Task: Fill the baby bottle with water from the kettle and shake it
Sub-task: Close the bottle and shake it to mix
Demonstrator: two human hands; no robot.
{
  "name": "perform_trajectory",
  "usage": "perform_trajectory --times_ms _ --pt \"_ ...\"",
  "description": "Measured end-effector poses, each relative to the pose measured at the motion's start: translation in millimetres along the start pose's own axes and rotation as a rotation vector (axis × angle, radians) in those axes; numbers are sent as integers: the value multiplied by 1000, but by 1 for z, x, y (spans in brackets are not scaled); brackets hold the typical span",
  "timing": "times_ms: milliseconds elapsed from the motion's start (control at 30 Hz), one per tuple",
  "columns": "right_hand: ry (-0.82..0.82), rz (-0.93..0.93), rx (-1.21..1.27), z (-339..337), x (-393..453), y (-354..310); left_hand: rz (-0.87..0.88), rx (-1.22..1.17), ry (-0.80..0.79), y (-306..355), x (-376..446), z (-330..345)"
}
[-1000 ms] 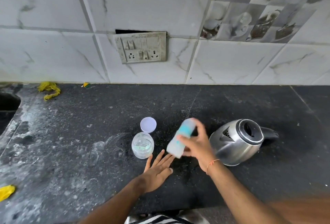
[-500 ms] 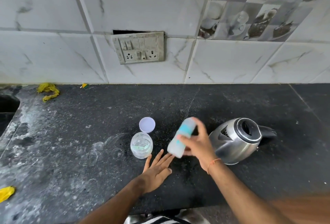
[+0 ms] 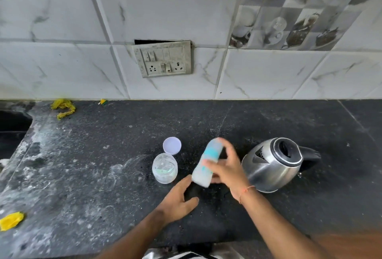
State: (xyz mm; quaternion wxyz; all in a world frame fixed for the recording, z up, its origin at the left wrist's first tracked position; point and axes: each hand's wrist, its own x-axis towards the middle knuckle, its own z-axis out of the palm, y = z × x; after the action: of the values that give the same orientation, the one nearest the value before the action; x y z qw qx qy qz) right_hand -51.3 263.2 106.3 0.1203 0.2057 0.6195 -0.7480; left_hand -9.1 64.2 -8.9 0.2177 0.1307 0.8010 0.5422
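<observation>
My right hand (image 3: 227, 171) grips a translucent baby bottle (image 3: 207, 162) with a teal collar, held tilted above the black counter (image 3: 103, 176) and blurred by motion. My left hand (image 3: 178, 197) lies on the counter just below the bottle, its fingers curled and holding nothing. A steel kettle (image 3: 270, 165) with a black handle stands right of my right hand, its lid opening facing up.
A clear open jar (image 3: 165, 168) stands left of the bottle, with its pale lid (image 3: 172, 145) lying behind it. Yellow scraps (image 3: 63, 107) lie at the back left and a yellow piece (image 3: 11, 220) at the front left. A sink opening (image 3: 12, 122) is far left.
The bottle stays blurred in my right hand at about the same place. My left hand's fingers have curled in from flat and spread.
</observation>
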Motion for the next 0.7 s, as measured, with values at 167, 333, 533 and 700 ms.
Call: perform_trajectory --times_ms 167,333,533,700 --pt "74 -52 93 -10 1 -1 -65 -185 102 25 -4 8" --pt "-81 -67 -111 -9 -9 -6 -77 -329 211 38 -10 18" --pt "-228 -109 -296 -17 -14 -11 -40 -415 387 63 -15 37" --pt "-216 -230 -414 -17 -16 -18 -64 -448 622 86 -15 50"
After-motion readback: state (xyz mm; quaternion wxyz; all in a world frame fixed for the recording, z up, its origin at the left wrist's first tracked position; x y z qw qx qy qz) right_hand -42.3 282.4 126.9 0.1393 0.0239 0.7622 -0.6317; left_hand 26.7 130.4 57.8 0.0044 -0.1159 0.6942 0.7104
